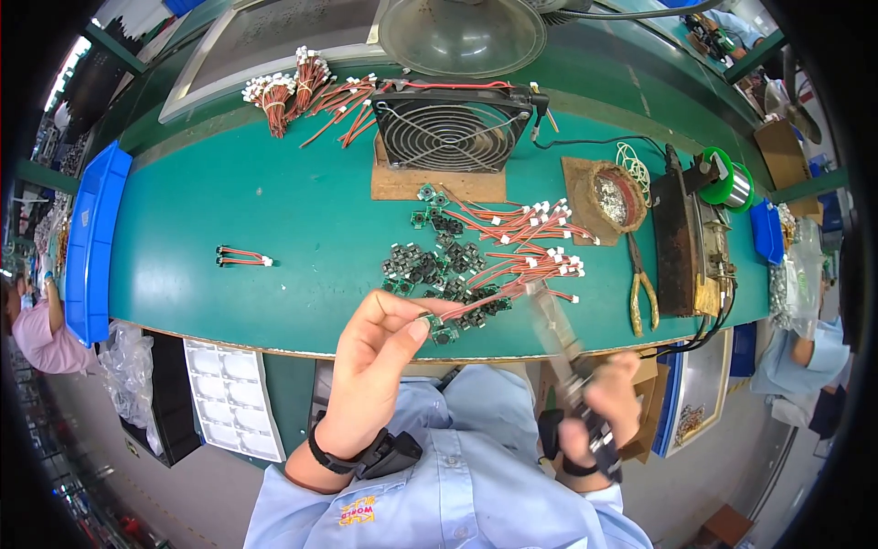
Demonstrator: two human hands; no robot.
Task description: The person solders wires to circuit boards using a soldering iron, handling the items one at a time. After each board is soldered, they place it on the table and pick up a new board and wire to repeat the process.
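Note:
Thumb and fingers of my left hand (382, 352) pinch a small green circuit board (443, 333) over the near edge of the bench. Red wires (489, 300) run rightward from it toward a white connector. My right hand (611, 403) is wrapped around a long tool (569, 361) with a dark handle and a greyish front part; motion smears it, so its exact kind is unclear. The tool's tip is close to the wires' connector end. Just beyond my hands lie a pile of small circuit boards (416, 263) and a heap of red wire leads (540, 261) with white connectors.
A black fan (450, 133) stands at the back, near bundled leads (273, 96). On the right are pliers (642, 288), a round dish (615, 199), a dark box-shaped device (679, 238) and a solder spool (732, 180). A wired piece (243, 257) lies left, near a blue bin (94, 242).

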